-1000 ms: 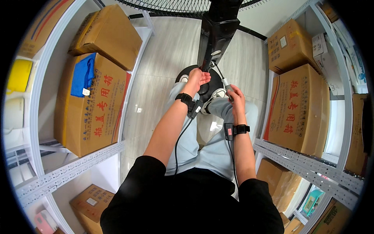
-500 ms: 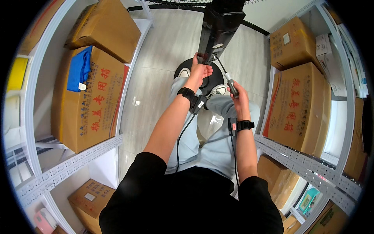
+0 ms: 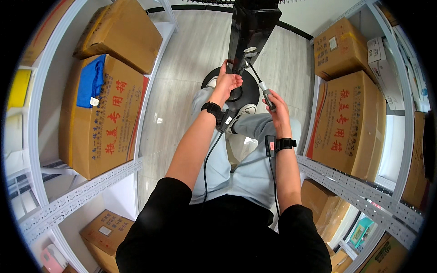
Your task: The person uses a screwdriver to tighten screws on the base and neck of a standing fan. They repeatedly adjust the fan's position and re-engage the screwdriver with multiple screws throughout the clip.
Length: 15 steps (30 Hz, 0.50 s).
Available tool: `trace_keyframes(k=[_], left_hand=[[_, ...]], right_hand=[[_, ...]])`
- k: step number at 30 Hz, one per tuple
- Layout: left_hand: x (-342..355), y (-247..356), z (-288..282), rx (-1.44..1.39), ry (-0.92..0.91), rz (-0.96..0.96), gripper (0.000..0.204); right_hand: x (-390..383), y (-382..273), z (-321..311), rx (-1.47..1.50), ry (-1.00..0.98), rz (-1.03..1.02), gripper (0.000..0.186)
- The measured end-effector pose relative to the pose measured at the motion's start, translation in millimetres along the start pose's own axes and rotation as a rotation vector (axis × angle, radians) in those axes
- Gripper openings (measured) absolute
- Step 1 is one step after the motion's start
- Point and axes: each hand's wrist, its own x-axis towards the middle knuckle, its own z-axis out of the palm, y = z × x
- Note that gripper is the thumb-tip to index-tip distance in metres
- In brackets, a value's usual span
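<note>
My left hand (image 3: 225,84) is at the lower front of a black fan column (image 3: 250,29), its thumb reaching up along the left side and its other fingers loosely bent and apart. My right hand (image 3: 277,104) is closed round the grey handle of a screwdriver (image 3: 266,93). The screwdriver's dark shaft angles up to the left to a small fitting (image 3: 247,63) on the column; its tip is too small to make out. The column stands on a round black base (image 3: 248,90), with my shoes beside it. Both wrists wear black straps with devices and cables.
Grey metal shelving (image 3: 91,195) lines both sides, holding cardboard boxes (image 3: 339,123), a blue cloth (image 3: 88,82) on a left box, and smaller items at the edges. A white wall (image 3: 300,13) stands behind the column. My knees are bent below my hands.
Since a second ago my left thumb has lifted up along the column's side, with the hand a little higher. My right hand keeps its grip on the screwdriver, shifted only slightly.
</note>
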Motion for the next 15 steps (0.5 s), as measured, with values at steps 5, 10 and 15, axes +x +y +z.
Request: trace_keyframes(k=[5,10,15], left_hand=[[0,-2,-1,-0.026,-0.009,0.011,0.076],[8,3,0,-0.063,0.087,-0.020,0.062],[19,-3,3,-0.018,0.088,-0.132,0.014]], right_hand=[[1,1,2,0.009,0.002,0.008,0.039],[3,0,2,0.012,0.008,0.009,0.039],[4,1,-3,0.093,-0.027,0.033,0.038]])
